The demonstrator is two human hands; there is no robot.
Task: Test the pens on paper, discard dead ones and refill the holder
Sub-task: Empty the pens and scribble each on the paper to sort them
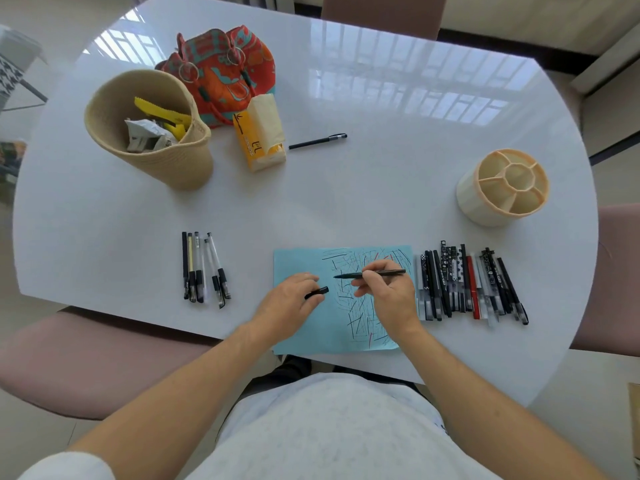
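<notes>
Two hands work over the scribbled blue paper; right hand pinches an uncapped black pen; left hand grips its cap.

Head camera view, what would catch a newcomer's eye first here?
Probably the blue paper at the near table edge, covered in scribbles, where the right hand holds an uncapped black pen and the left hand holds its cap. Next, the big row of pens right of the paper, and the bright red patterned bag at the far left behind a woven basket.
</notes>
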